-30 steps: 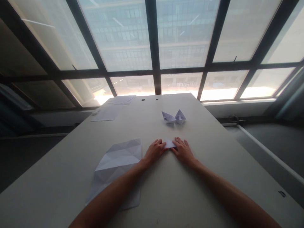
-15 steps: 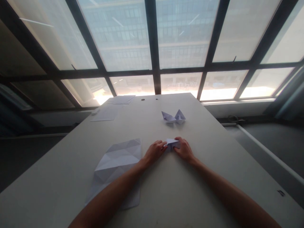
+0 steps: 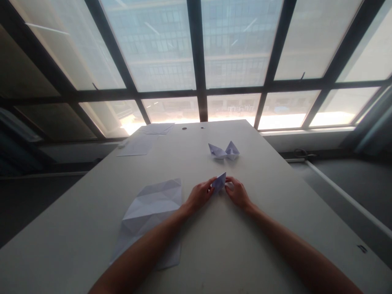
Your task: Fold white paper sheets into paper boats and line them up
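A small folded white paper (image 3: 219,182) stands tilted between my hands, one pointed corner up. My left hand (image 3: 200,193) grips its left side with fingers and thumb. My right hand (image 3: 237,193) is at its right edge, fingers curled and thumb close to the paper; whether it pinches the edge is too small to tell. Just beyond my hands sit folded paper boats (image 3: 224,152), side by side. A large creased sheet (image 3: 153,204) lies to the left, partly under my left forearm.
The white table (image 3: 257,245) reaches to the windows. Flat paper sheets (image 3: 136,146) lie at its far left, with more sheets (image 3: 157,128) behind them. A small dark mark (image 3: 362,248) is near the right edge.
The small folded paper has turned from lying low and wide to standing with a point up. My right fingers have shifted from over its right part to its edge.
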Demonstrator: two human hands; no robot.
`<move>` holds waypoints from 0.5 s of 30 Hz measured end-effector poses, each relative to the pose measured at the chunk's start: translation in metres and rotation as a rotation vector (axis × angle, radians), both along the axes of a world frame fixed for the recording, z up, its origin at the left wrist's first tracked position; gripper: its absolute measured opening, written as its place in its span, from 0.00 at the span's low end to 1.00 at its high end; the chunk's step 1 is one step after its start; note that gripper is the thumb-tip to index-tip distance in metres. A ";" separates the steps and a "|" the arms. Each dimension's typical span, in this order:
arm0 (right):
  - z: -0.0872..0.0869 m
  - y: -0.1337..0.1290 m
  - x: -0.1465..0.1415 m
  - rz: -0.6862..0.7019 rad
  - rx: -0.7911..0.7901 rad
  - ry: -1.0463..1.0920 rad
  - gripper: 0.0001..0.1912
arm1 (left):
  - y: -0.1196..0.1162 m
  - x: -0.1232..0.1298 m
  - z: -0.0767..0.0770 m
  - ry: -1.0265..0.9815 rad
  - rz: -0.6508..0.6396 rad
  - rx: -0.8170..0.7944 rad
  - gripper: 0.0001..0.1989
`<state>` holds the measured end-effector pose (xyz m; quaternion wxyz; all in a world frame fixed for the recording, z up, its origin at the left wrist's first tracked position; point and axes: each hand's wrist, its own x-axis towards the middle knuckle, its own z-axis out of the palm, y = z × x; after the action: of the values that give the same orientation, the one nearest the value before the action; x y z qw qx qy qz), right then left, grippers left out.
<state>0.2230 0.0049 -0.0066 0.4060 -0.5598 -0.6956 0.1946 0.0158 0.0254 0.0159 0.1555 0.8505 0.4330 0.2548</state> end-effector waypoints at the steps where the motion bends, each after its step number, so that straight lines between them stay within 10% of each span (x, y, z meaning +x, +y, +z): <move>1: 0.001 0.000 0.000 0.008 -0.002 -0.021 0.21 | 0.000 0.000 0.001 -0.011 0.010 -0.010 0.24; 15: 0.007 -0.003 -0.003 -0.010 0.014 -0.066 0.18 | 0.003 0.002 -0.005 -0.200 -0.018 -0.106 0.22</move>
<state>0.2202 0.0014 0.0000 0.3877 -0.5665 -0.7072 0.1691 0.0173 0.0284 0.0109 0.2448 0.8152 0.4207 0.3137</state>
